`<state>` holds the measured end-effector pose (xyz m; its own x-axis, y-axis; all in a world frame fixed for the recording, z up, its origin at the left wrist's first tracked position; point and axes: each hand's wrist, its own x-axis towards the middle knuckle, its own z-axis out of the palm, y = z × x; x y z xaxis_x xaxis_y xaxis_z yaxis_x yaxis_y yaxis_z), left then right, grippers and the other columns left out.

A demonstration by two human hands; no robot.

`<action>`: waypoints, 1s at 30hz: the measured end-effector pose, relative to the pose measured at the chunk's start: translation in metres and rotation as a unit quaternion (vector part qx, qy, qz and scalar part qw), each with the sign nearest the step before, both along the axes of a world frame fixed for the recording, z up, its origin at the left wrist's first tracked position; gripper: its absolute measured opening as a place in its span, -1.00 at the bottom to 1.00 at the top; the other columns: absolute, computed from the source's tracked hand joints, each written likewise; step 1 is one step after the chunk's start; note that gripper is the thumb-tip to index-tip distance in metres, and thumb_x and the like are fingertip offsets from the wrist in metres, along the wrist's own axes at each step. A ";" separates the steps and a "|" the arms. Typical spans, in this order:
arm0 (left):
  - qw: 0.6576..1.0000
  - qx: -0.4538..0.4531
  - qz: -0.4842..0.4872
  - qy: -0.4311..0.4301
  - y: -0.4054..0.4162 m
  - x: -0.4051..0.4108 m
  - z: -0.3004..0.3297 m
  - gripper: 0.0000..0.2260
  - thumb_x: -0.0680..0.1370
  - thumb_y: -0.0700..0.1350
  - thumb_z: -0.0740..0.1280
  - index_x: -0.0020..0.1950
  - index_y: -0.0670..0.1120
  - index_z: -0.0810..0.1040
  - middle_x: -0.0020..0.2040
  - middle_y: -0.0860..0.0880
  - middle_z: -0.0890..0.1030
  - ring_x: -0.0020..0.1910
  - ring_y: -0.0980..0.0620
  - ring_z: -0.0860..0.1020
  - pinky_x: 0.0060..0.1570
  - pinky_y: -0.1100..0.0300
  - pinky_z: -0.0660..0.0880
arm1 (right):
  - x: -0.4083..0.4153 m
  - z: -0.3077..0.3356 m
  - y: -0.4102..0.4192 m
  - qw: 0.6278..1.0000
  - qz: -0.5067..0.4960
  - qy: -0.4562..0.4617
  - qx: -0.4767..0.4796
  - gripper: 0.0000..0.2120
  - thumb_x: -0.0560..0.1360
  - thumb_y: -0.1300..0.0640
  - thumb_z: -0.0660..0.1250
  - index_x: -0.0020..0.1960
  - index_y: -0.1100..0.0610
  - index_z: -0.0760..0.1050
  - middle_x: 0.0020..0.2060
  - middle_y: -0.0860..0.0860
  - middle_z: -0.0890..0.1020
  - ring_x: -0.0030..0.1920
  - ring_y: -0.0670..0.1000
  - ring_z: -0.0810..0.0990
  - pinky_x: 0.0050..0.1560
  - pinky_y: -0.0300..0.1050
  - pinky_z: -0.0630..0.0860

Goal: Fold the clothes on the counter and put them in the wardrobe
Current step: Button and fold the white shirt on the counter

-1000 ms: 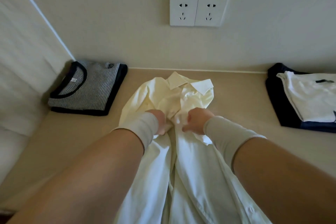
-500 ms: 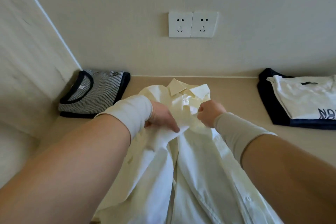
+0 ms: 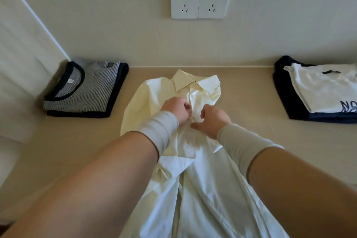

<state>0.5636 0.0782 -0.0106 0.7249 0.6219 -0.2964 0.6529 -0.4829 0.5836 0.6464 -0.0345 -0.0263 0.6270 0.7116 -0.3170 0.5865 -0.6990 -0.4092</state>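
The table [image 3: 251,91] carries the cream shirt [image 3: 193,189] spread collar-away between two folded piles, likely so its front lies flat for folding; left hand [image 3: 176,111] and right hand [image 3: 212,121] both pinch the placket below the collar, seemingly buttoning it.

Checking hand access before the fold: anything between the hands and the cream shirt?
Nothing visible. The left hand and right hand already pinch the cream shirt at its front opening, just below the collar. The striped top and the white tee lie off to the sides. No wardrobe is in view.
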 end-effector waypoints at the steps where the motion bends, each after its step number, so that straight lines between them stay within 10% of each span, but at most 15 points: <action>1: 1.000 0.008 -0.009 0.020 -0.001 0.002 -0.007 -0.89 0.53 -0.13 0.32 0.01 -0.04 0.62 0.00 -0.01 0.66 0.03 -0.02 0.60 0.00 0.22 0.46 | -0.001 -0.005 0.003 1.000 0.005 -0.006 -0.004 -0.63 0.46 -0.07 0.41 0.12 0.12 0.41 -0.03 0.01 0.49 -0.02 0.04 0.45 -0.09 -0.14 0.35; 18: 0.992 0.047 0.010 0.115 -0.009 0.020 -0.034 -0.87 0.51 -0.16 0.26 -0.22 -0.11 0.52 -0.25 -0.06 0.55 -0.21 -0.10 0.52 -0.22 0.14 0.43 | 0.015 -0.019 0.001 0.947 -0.185 0.240 0.102 -0.92 0.49 0.21 0.31 -0.17 0.15 0.55 -0.36 0.02 0.46 -0.37 -0.01 0.38 -0.35 -0.21 0.36; 30: 0.981 -0.175 0.084 -0.031 -0.003 0.009 -0.018 -0.85 0.44 -0.24 0.39 -0.32 -0.05 0.57 -0.33 0.03 0.62 -0.26 0.05 0.55 -0.07 0.18 0.54 | 0.016 -0.013 0.007 0.951 -0.163 0.218 0.144 -0.88 0.54 0.17 0.30 -0.07 0.17 0.60 -0.34 -0.03 0.50 -0.26 0.00 0.46 -0.14 -0.11 0.46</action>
